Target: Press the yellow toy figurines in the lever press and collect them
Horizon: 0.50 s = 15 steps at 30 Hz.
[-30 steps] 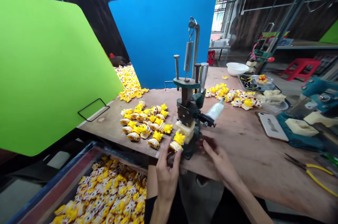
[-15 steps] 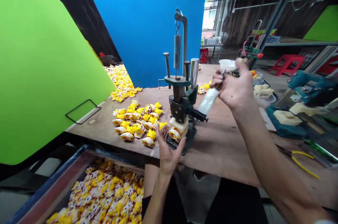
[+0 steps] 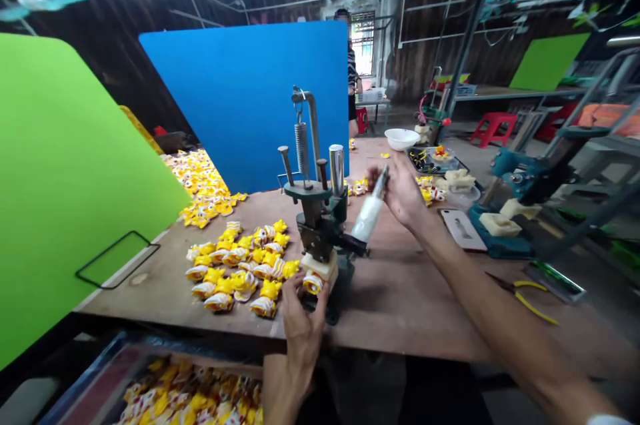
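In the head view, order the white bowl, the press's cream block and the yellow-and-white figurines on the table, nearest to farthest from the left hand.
From the left hand:
1. Cream block, just ahead.
2. Yellow-and-white figurines, to its left.
3. White bowl, far ahead.

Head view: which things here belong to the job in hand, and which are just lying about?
In use: left hand, yellow-and-white toy piece, green bench press, right hand, white nozzled bottle, heaped toy pieces.
Lying about: white bowl, yellow-handled pliers, teal press.

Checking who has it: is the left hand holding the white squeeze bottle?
No, the right hand grips the white squeeze bottle; the left hand is at a small yellow figure.
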{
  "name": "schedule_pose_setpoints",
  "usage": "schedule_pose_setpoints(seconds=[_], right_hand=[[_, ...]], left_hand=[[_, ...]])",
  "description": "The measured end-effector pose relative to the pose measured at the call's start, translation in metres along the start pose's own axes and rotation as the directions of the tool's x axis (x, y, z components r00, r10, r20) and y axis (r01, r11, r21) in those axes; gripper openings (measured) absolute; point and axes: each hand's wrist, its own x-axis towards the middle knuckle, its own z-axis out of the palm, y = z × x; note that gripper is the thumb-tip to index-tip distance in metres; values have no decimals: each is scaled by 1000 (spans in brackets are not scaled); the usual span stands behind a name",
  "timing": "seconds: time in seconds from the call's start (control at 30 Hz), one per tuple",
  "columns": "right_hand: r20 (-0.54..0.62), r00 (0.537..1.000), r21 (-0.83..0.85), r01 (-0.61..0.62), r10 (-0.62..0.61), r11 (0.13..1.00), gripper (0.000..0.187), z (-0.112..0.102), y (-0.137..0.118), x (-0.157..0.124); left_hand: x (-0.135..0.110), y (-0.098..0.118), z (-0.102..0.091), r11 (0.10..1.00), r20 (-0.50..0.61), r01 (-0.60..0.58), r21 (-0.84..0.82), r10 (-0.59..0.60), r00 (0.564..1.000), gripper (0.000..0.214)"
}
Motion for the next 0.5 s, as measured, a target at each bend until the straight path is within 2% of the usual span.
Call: schedule_pose_setpoints(seconds=[0.03,0.1,0.17,0.2,0.23,0.3,0.37,0.4,0.43,0.5], right_hand=[[-69,997,-308,-53,33,950,84,-17,22,21],[-119,991,-507,-109,56,855,80,-42,72,52],[-113,993,-641,-87,19,763,61,-49,110,83],[-95,995,-703,-60,-10,708,51,-47,122,101],[-66,997,-763,-31,-30,645,46,-43,128,121],[-3,1000,-858,9,-24,514,47,-29,130,161],[42,999,-918,30,22,395,45,-18,128,190],[60,997,-937,41,43,347,42,-16,129,198],[75,995,-950,53,58,309,39,-18,131,199],[104,992,-960,82,71,267,36,-33,135,183]], left_hand=[[1,2,0,997,-14,-19,69,20,1000,44],[-1,7,-4,983,-43,-50,178,59,997,40],[-5,11,-14,974,-56,-40,221,53,997,37],[-5,11,-22,974,-58,-12,224,25,998,38],[-4,11,-31,974,-54,30,223,-18,998,41],[5,6,-56,964,-64,123,235,-111,992,51],[25,-3,-81,941,-132,176,288,-143,981,61],[37,-10,-92,930,-172,176,323,-125,977,64],[50,-17,-101,921,-167,154,359,-99,981,65],[76,-34,-112,905,-85,37,423,-1,996,59]])
